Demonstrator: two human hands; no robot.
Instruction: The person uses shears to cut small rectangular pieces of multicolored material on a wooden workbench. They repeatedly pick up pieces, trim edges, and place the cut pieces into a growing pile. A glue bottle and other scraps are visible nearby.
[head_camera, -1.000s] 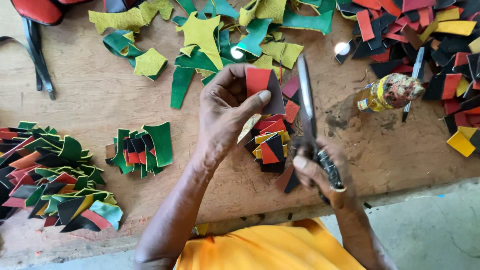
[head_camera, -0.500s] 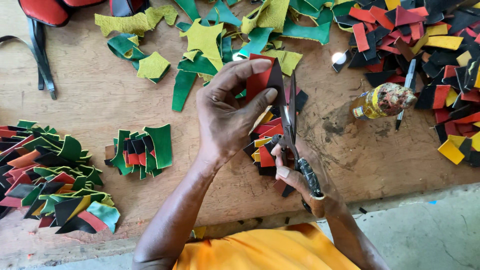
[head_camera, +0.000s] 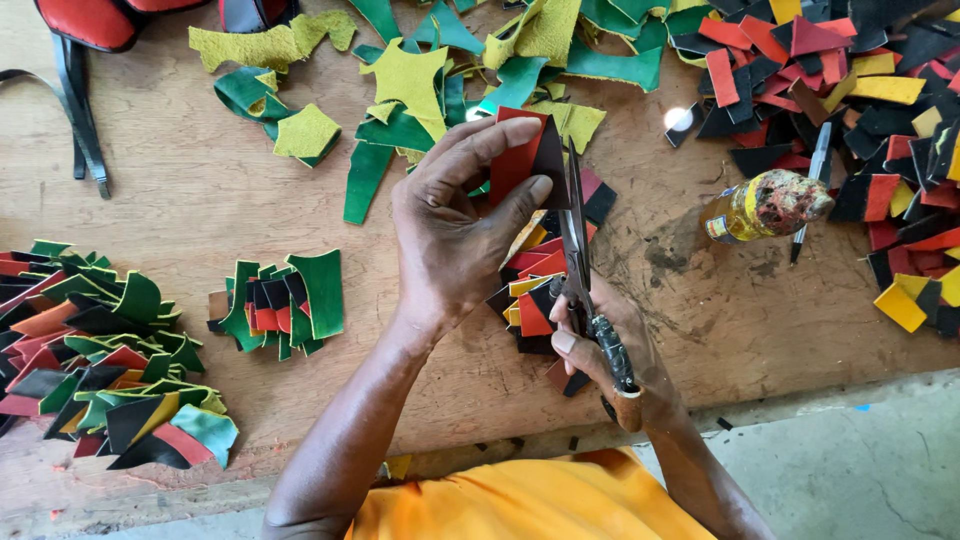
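- Worn wooden workbench (head_camera: 200, 200), stained and scuffed, concrete floor (head_camera: 850, 470) at lower right.
- Left hand (head_camera: 450, 235): thumb and fingers pinched closed on a red-and-black leather piece (head_camera: 525, 155), held upright above the bench, just over a small heap of cut pieces.
- Right hand (head_camera: 600, 335): fingers wrapped closed around the handles of a pair of scissors (head_camera: 580, 250). Blades point away from the person, running right alongside the held piece's right edge. Cannot tell whether the blades are parted or how far.
- Heap of cut pieces (head_camera: 535, 295) lies under both hands: red, black, yellow, touching and overlapping.
- Small stack (head_camera: 280, 305) of green, black and red shapes sits left of the left hand, well apart from it.
- Bigger pile (head_camera: 100, 350) at far left edge, mixed green, black, red, orange, one pale blue.
- Yellow and green scraps (head_camera: 420, 90) spread across the top, beyond the left hand.
- Red, black and yellow offcuts (head_camera: 880, 120) fill the top right.
- Yellow bottle (head_camera: 765, 205) with a grimy cap lies on its side, right of the scissors; a pen-like tool (head_camera: 810, 190) just beside it.
- Black straps (head_camera: 80, 110) and a red padded item (head_camera: 95, 18) at top left.
- Orange garment (head_camera: 520, 500) at bottom centre.
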